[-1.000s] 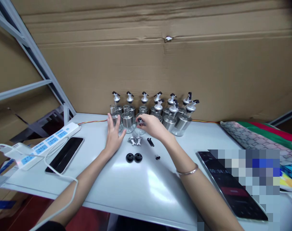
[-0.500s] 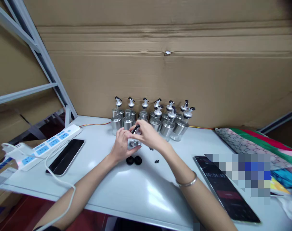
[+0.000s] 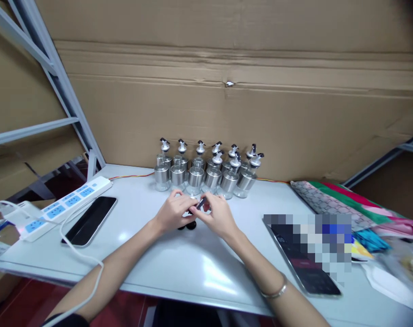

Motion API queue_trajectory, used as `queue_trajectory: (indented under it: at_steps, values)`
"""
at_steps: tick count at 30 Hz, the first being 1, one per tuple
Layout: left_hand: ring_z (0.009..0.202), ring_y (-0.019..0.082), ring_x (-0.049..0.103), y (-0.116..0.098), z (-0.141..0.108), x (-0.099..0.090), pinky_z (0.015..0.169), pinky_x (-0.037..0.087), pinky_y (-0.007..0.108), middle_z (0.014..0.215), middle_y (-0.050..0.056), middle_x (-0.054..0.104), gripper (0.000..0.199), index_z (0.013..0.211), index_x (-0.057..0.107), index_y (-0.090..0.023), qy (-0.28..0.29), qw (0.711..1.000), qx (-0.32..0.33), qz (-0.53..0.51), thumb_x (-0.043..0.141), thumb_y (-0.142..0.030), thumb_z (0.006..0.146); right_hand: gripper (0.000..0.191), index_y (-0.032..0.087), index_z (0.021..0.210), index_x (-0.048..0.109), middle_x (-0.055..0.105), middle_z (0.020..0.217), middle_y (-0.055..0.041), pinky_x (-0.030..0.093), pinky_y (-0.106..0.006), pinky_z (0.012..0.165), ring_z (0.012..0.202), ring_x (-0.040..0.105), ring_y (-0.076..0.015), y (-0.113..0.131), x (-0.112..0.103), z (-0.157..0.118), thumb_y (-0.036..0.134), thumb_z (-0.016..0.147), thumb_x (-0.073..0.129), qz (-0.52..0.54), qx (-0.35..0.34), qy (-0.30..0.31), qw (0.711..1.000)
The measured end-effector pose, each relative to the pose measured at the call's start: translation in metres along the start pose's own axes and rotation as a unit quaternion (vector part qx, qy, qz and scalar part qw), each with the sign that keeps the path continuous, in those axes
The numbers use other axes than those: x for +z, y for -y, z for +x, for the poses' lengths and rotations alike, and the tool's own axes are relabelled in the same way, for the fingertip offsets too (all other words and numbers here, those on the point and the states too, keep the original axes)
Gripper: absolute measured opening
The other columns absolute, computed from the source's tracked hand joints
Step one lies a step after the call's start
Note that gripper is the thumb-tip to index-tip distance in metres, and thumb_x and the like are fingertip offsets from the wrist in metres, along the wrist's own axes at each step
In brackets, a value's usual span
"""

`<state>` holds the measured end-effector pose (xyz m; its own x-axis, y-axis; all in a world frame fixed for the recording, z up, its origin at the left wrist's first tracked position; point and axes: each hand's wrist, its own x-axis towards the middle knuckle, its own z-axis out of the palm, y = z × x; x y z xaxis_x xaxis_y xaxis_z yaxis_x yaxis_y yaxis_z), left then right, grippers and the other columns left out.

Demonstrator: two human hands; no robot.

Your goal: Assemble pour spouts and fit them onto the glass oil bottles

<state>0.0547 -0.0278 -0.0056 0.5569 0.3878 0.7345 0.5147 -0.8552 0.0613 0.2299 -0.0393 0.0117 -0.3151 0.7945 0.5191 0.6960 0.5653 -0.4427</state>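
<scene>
Over the middle of the table, my left hand (image 3: 173,211) and my right hand (image 3: 220,214) meet with fingers pinched round a bottle pourer spout (image 3: 201,203). Its narrow black piece shows between the fingertips; most of the rest is covered by them. Just beneath my fingers lie round black rubber pieces (image 3: 192,225), partly hidden. Beyond the hands stand glass bottles with steel sleeves (image 3: 196,177) in two rows. Silver pourer spouts with black flaps (image 3: 218,157) top the back row and the right side of the front row. The front-left bottles have open necks.
At the left are a white power strip (image 3: 68,204), a dark phone (image 3: 90,221) and a white cable (image 3: 99,268) crossing my left forearm. A black-screened device (image 3: 298,254), partly pixelated, lies at the right beside patterned cloth (image 3: 324,204). Cardboard (image 3: 206,104) rises behind the bottles.
My right hand has come down from above the left to sit beside it, the spout's black piece lowering too. The view has shifted slightly, and the front bottles are less covered.
</scene>
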Motion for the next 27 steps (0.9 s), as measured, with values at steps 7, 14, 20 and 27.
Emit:
queue_trajectory:
  at_steps: [7,14,20,27]
  values:
    - [0.056,0.012,0.058,-0.004,-0.002,0.001,0.072,0.042,0.030,0.068,0.000,0.067,0.016,0.079,0.056,-0.017,0.042,0.999,0.016,-0.025,0.059,-0.032,0.084,0.043,0.020,0.060,0.043,0.054,0.050,0.0036,0.029,-0.028,0.063,0.047,0.047,-0.0112,-0.013,-0.001,-0.005,0.053,0.086,0.047,-0.035,-0.059,-0.001,0.998]
    - [0.052,0.013,0.049,-0.018,-0.002,0.009,0.064,0.038,0.029,0.057,-0.003,0.057,0.035,0.063,0.046,-0.019,0.089,0.994,-0.047,-0.030,0.059,-0.045,0.083,0.047,0.020,0.059,0.049,0.056,0.048,0.0027,0.026,-0.029,0.061,0.045,0.048,-0.0121,-0.015,0.003,-0.008,0.059,0.085,0.044,-0.081,-0.127,-0.024,0.988]
    - [0.052,0.012,0.049,-0.027,0.000,0.006,0.067,0.039,0.030,0.056,-0.003,0.057,0.028,0.060,0.048,-0.018,0.114,0.989,-0.076,-0.054,0.056,-0.031,0.083,0.052,0.019,0.061,0.051,0.058,0.048,0.0001,0.024,-0.030,0.062,0.045,0.048,-0.0135,-0.016,-0.001,-0.007,0.057,0.091,0.035,-0.147,-0.191,-0.044,0.969]
    - [0.048,0.011,0.045,-0.026,0.002,0.004,0.063,0.035,0.030,0.052,-0.005,0.053,0.028,0.058,0.040,-0.019,0.107,0.989,-0.085,-0.057,0.058,-0.029,0.077,0.054,0.019,0.060,0.050,0.057,0.047,0.0003,0.025,-0.029,0.061,0.044,0.046,-0.0131,-0.013,0.002,-0.009,0.061,0.090,0.035,-0.131,-0.196,-0.081,0.969]
